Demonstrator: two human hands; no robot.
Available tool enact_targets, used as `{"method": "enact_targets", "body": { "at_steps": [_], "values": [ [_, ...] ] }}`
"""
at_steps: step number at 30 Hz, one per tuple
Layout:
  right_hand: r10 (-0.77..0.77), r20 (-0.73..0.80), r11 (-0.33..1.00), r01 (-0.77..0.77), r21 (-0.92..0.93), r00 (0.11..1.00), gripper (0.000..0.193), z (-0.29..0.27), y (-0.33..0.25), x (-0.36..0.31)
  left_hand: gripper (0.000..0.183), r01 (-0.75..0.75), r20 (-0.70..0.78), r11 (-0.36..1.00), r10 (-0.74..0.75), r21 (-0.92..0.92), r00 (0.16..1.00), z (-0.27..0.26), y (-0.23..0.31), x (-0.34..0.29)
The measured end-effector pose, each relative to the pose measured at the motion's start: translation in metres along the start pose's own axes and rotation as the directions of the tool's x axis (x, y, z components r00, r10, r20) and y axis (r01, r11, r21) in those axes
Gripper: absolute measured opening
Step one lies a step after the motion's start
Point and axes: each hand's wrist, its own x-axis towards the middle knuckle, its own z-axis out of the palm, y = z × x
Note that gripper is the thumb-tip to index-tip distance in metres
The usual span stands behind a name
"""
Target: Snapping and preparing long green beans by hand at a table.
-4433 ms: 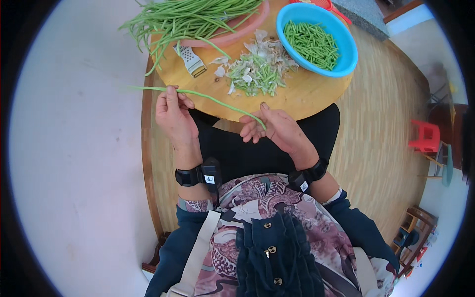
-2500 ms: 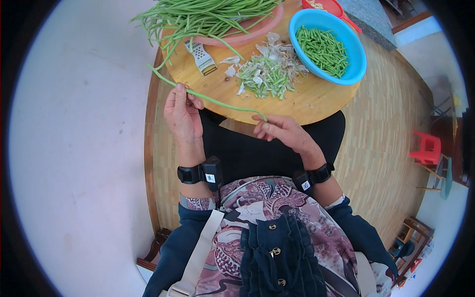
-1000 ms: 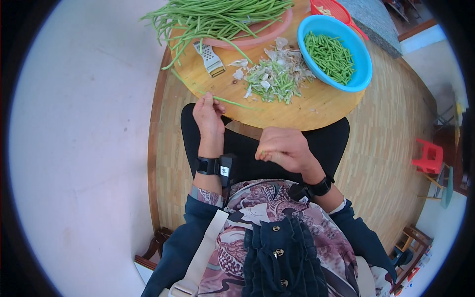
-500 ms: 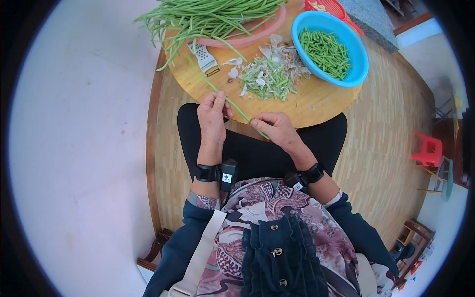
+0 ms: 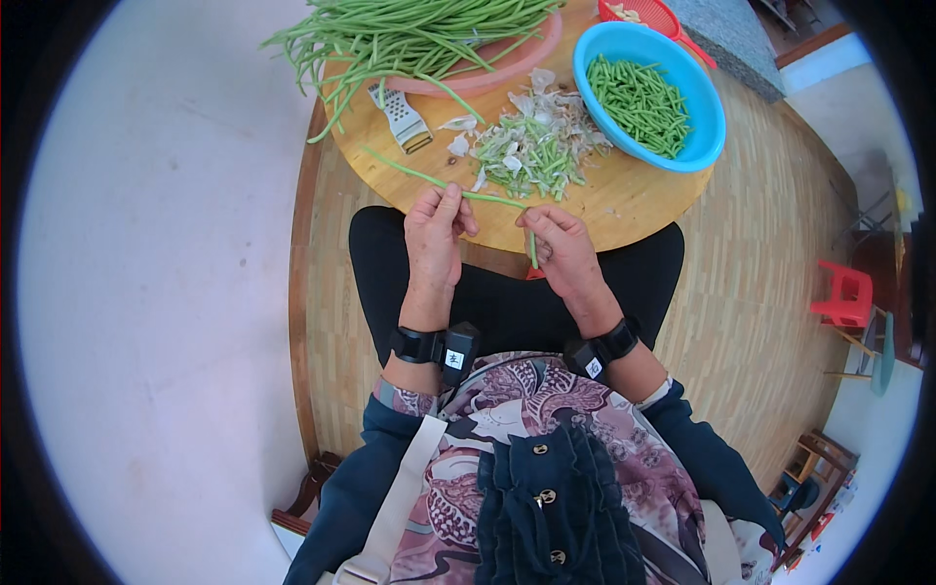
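Note:
A long green bean (image 5: 497, 200) is stretched between my two hands over the near edge of the round wooden table (image 5: 624, 210). My left hand (image 5: 434, 234) pinches it near its middle, and its thin free end reaches out to the upper left. At the other end my right hand (image 5: 565, 253) is closed on the bean, which bends sharply there, its short end pointing down. Just beyond my hands lies a heap of trimmed bean ends and garlic skins (image 5: 536, 156). The blue basin (image 5: 717, 132) at the right holds short cut bean pieces (image 5: 639, 107).
A pink basin (image 5: 531, 58) heaped with whole long beans (image 5: 409, 44) stands at the far left of the table. Near it lies a flat metal grater (image 5: 402, 119). A red strainer (image 5: 663, 18) sits behind the blue basin. On the floor at right stands a red stool (image 5: 843, 292).
The bean has gone from slanting straight down between my hands to nearly level, and it now bends at my right hand. My right hand has lifted slightly and turned; my left has shifted right.

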Motion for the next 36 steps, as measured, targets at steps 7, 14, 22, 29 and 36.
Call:
{"method": "enact_targets", "body": {
  "at_steps": [7,14,22,29,36],
  "values": [
    [0.081,0.008,0.842,-0.073,0.534,0.997,0.015,-0.011,0.014,0.012,0.017,-0.038,0.0,0.998,0.038,0.043,0.999,0.014,-0.008,-0.005],
    [0.103,-0.041,0.856,-0.068,0.512,0.994,0.019,-0.034,-0.008,0.016,0.015,-0.062,0.102,0.99,0.049,0.127,0.994,0.004,-0.001,-0.007],
    [0.175,0.087,0.985,-0.175,-0.009,0.981,0.018,-0.002,-0.008,0.006,0.016,0.098,0.233,0.966,-0.155,0.238,0.96,0.011,-0.01,-0.011],
    [0.181,0.123,0.983,-0.175,-0.06,0.976,0.015,-0.012,-0.003,0.005,0.018,0.149,0.188,0.967,-0.188,0.205,0.964,0.007,-0.009,-0.009],
    [0.256,0.176,0.939,-0.201,-0.279,0.95,0.019,-0.008,-0.006,-0.002,0.019,0.03,0.06,0.999,-0.032,0.029,0.998,-0.002,0.003,-0.003]
  ]
}}
